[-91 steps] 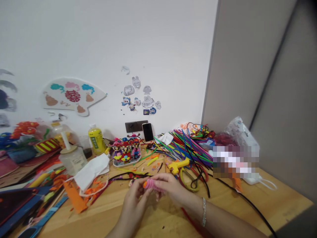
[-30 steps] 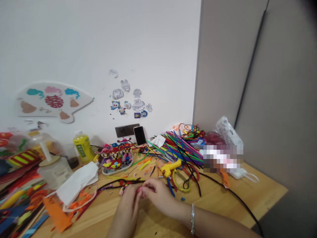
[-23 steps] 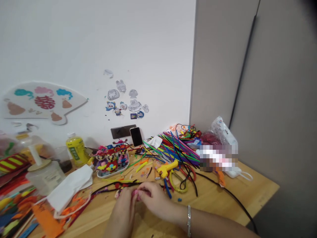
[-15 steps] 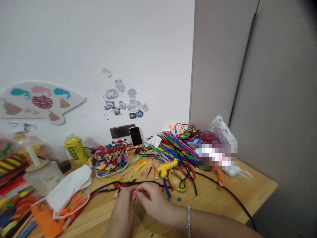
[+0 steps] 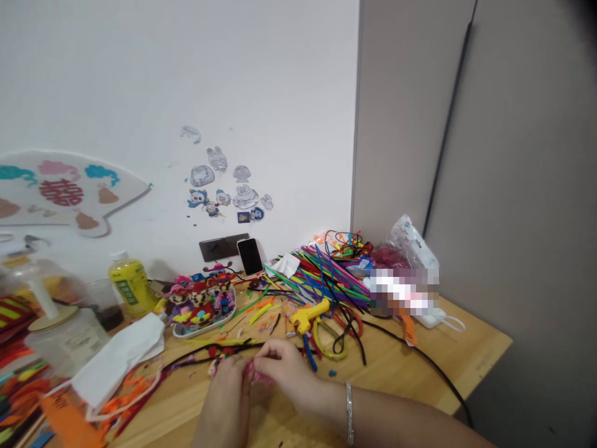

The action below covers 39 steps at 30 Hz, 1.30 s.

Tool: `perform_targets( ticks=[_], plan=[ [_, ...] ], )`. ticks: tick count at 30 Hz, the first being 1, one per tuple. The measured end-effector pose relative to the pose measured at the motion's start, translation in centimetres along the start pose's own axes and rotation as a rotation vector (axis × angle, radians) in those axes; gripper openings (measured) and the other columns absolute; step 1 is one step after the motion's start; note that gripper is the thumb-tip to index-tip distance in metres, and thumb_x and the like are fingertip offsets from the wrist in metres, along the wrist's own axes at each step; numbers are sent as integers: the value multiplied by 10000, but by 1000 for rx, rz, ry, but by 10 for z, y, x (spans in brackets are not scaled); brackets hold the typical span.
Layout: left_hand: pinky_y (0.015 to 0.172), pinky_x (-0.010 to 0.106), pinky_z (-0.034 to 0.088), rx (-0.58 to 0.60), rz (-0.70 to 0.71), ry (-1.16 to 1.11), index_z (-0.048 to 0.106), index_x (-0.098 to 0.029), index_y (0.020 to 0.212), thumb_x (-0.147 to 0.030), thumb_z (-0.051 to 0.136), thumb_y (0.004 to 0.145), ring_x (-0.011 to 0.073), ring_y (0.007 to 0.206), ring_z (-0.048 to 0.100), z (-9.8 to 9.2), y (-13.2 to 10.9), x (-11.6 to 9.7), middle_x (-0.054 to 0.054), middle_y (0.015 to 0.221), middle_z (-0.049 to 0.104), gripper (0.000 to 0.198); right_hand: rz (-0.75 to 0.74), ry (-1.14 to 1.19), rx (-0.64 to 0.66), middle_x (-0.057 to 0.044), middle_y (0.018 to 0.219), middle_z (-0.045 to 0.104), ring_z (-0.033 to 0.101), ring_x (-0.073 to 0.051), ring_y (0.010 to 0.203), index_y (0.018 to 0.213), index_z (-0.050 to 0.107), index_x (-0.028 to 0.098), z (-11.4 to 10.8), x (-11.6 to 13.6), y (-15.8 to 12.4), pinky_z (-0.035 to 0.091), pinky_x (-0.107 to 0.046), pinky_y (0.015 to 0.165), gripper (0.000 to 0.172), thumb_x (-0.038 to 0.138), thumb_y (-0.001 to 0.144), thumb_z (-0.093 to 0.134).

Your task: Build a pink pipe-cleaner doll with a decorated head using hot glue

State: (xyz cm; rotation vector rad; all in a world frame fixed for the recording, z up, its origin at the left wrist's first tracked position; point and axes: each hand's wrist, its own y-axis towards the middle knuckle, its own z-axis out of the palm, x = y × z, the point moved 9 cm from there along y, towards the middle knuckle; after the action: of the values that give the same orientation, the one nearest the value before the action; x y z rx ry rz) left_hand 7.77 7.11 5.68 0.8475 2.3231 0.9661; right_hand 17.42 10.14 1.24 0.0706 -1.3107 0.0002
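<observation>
In the head view, the left hand [image 5: 227, 393] and the right hand [image 5: 285, 371] met low over the wooden table [image 5: 471, 348], their fingertips drawn together and pinched on a small pink fuzzy piece [image 5: 255, 373] that sat between them just above the tabletop; most of the piece was hidden by the fingers. A silver bracelet [image 5: 348, 404] circled the right wrist. Just beyond the hands lay a dark pipe cleaner [image 5: 205, 353] stretched across the wood, and behind the right hand a yellow glue gun [image 5: 310, 313] rested beside a yellow loop [image 5: 328, 341]. A heap of coloured pipe cleaners [image 5: 326, 269] spread farther back on the right, with a black cable [image 5: 420, 356] trailing from it toward the table's near edge. A phone [image 5: 249, 256] leaned against the wall, a tray of small bright figures [image 5: 200, 302] stood well left of the glue gun, a yellow bottle [image 5: 128, 283] beyond that, and a white sheet [image 5: 116, 358] lay left of the left hand
</observation>
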Motion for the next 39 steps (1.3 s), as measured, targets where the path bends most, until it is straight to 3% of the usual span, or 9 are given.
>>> perform_targets(
  ticks=[4,12,20,26,33,39],
  plan=[
    [549,295,520,-40,69,31,554,-164,861,-172,361,825,198,637,621,-2,-3,-2,72,719,629,196,44,76,5,60,490,470,415,-74,478,581,514,153,2,-5,0,300,-203,487,78,204,572,572],
    [549,300,524,-92,73,118,518,-180,870,-234,347,838,203,634,635,-3,-5,-3,69,718,649,182,8,-46,-79,56,521,443,407,-86,522,567,505,155,-5,-6,-2,290,-209,507,77,199,615,547],
    [504,262,508,-79,76,65,520,-198,808,-199,350,837,174,560,620,-4,2,-12,44,651,638,172,36,-28,-100,63,503,438,416,-86,515,555,515,154,-7,-11,1,293,-202,494,174,272,625,621],
    [497,257,506,-77,104,39,527,-195,794,-229,377,838,170,539,606,-1,-3,-10,26,621,619,160,164,61,40,39,522,541,491,-92,515,624,633,137,1,-18,4,364,-223,549,233,327,528,728],
    [560,269,523,-112,148,103,519,-199,860,-297,333,874,180,629,639,3,-8,-8,54,710,652,210,161,175,104,-17,669,647,580,-133,650,695,691,137,4,-14,4,412,-263,666,330,298,425,792],
    [541,282,514,-65,95,102,494,-187,863,-291,333,868,189,605,621,-4,-4,-9,63,695,625,192,247,192,111,13,550,594,515,-83,512,620,683,133,4,-15,-1,404,-229,575,319,377,437,777]
  ],
)
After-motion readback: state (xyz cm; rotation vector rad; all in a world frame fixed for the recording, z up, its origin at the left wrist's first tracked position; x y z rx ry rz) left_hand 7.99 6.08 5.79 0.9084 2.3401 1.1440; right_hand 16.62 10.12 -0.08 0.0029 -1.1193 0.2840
